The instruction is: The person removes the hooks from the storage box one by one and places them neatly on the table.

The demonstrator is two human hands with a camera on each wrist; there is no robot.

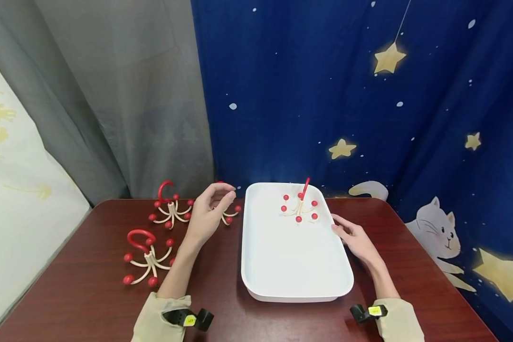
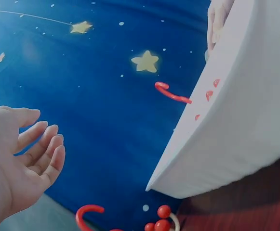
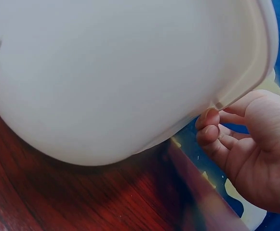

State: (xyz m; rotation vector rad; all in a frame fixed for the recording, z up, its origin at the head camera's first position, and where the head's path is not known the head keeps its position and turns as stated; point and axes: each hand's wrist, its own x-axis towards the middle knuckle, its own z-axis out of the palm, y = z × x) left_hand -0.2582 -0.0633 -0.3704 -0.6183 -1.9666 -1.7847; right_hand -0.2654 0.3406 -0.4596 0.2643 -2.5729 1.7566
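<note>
My left hand is raised over the table left of the tray, fingers loosely bent and holding nothing; the left wrist view shows the same hand with a bare palm. Behind it a scalp massager, with cream prongs and red ball tips, is partly hidden. My right hand holds the right rim of a white tray, its fingertips at the edge in the right wrist view. Inside the tray, at its far right, another scalp massager stands with its red handle up.
Two more scalp massagers with hooked red handles stand on the left of the brown table: one far back, one nearer beside my left forearm. A blue star-patterned curtain and a grey curtain hang behind the table.
</note>
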